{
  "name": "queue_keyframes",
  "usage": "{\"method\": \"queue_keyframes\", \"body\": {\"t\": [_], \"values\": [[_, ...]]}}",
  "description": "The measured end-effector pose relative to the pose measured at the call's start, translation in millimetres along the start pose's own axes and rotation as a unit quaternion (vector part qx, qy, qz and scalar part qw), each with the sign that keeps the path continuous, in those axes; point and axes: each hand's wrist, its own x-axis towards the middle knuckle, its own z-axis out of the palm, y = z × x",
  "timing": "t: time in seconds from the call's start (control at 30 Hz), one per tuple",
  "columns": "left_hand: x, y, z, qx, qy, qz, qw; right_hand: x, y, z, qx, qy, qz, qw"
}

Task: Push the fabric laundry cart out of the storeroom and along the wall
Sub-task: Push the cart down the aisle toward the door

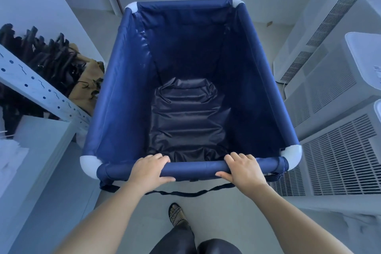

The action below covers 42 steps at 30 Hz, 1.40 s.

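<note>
The cart stands between a left shelf and right-hand white units. The left hand and right hand each grip its near rail, fingers curled over the top, thumbs beneath.

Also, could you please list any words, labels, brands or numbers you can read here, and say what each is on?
No text can be read.
Fabric laundry cart, its near rim gripped by the left hand and right hand: plain navy, no print.
White vented appliances: only grilles; a small mark on one top is too small to read.
Shelf upright: holes and slots, no characters.
</note>
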Motion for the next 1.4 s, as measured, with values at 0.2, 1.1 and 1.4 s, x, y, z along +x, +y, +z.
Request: {"method": "queue_keyframes", "body": {"t": [0.2,1.1,1.4], "values": [[41,-20,-16,0.027,0.003,0.025,0.999,42,8,-9,0.002,0.000,0.016,1.000],[238,-75,-100,0.031,0.063,0.003,0.998,242,72,-45,0.057,0.015,0.007,0.998],[306,-88,-131,0.033,0.026,-0.007,0.999,308,98,-58,0.048,0.019,0.011,0.999]]}}
